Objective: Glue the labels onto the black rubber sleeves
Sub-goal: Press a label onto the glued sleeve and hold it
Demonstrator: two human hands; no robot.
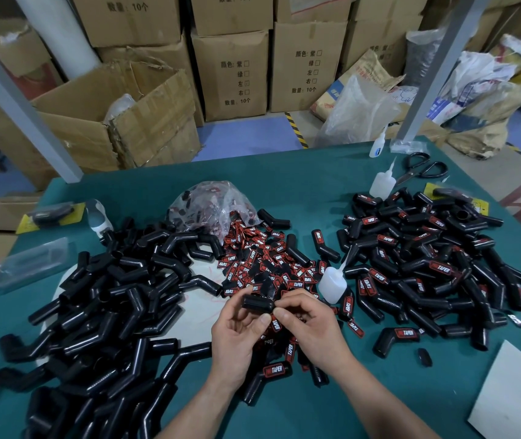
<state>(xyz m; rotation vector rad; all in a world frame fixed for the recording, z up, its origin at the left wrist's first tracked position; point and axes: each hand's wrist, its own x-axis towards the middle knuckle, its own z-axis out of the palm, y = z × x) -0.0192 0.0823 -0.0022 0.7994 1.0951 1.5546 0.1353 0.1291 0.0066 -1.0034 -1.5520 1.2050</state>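
On the table (310, 185), unlabelled sleeves (110, 299) fill the left of the frame and labelled sleeves (436, 261) the right, with labels (272, 264) between them. A bag (211, 201) lies behind the labels. The near bottle (332, 285) stands at their right edge. The far bottle (379, 183) and scissors (423, 169) sit upper right. Boxes (230, 74) line the top. At lower centre, the left hand (237, 331) and right hand (313, 324) hold a sleeve (257, 302) over the labels.

Bare green mat (310, 188): strip at upper centre and patch at lower right, passable. Obstructions:
- unlabelled sleeve pile (110, 312), left
- label heap (265, 264), centre
- glue bottle (332, 285), just right of the heap
- labelled sleeve pile (436, 264), right
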